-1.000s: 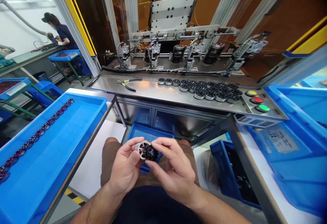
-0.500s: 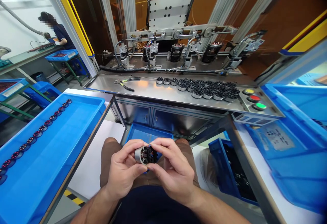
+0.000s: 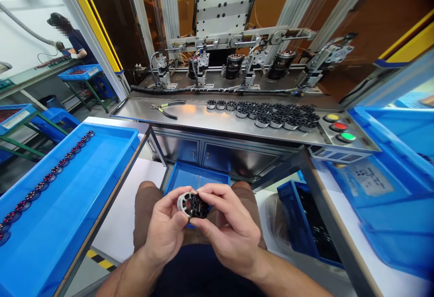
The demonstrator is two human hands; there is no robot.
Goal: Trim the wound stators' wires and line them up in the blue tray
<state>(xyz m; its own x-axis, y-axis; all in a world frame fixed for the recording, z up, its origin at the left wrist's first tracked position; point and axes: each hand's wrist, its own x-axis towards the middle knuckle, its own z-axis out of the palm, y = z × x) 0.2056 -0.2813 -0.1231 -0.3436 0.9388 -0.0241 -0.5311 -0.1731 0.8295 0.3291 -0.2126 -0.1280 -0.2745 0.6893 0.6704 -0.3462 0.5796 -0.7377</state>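
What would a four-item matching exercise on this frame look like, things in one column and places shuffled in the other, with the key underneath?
Things:
1. pliers
2. silver ring
3. green button
4. red-and-black parts

Places:
A. in a line inside the blue tray on the person's left
B. held by the person's left hand
C. on the metal ledge, handles spread
D. just in front of the red button

Pairs: 1-C, 2-B, 3-D, 4-A

I have free bench (image 3: 196, 117) between pliers (image 3: 164, 105) and rings (image 3: 277, 119); those obstruct. Left hand (image 3: 167, 230) and right hand (image 3: 233, 229) crowd the lap (image 3: 145, 211).
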